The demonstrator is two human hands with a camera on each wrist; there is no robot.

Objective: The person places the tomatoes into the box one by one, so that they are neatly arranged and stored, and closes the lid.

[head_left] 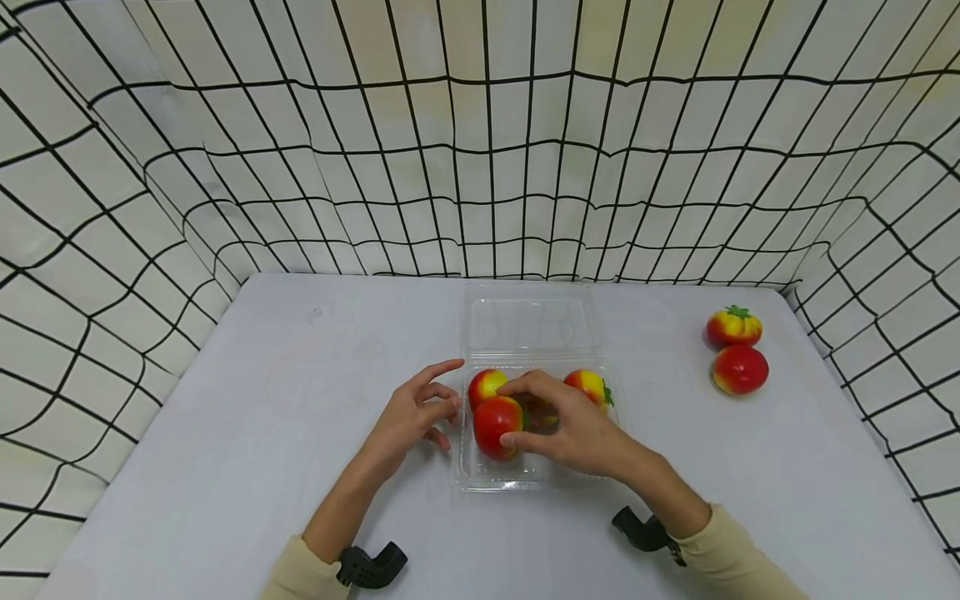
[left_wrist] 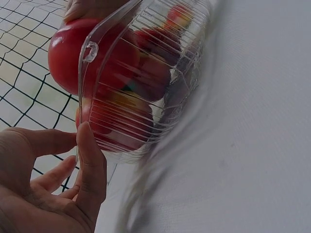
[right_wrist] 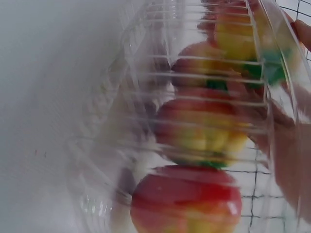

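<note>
An opened clear plastic clamshell box (head_left: pixel 495 485) lies on the table, its lid (head_left: pixel 532 323) folded back. My right hand (head_left: pixel 581 425) grips a red tomato-like fruit (head_left: pixel 491 429) between thumb and fingers, in the box's front left part. In the left wrist view this held fruit (left_wrist: pixel 65 58) rises above the rim. Behind it sits a red-and-yellow fruit (head_left: pixel 486 383); another with green leaves (head_left: pixel 588 385) is at the back right. More fruit between them is partly hidden by my right hand. At the left side, my left hand (left_wrist: pixel 58 179) pinches the box's rim.
Two more fruits stand at the table's right: a red-and-yellow one with green leaves (head_left: pixel 733 327) and, just in front, a red one (head_left: pixel 740 370). Black netting (head_left: pixel 491 150) surrounds the white table (head_left: pixel 262 433) at the back and both sides.
</note>
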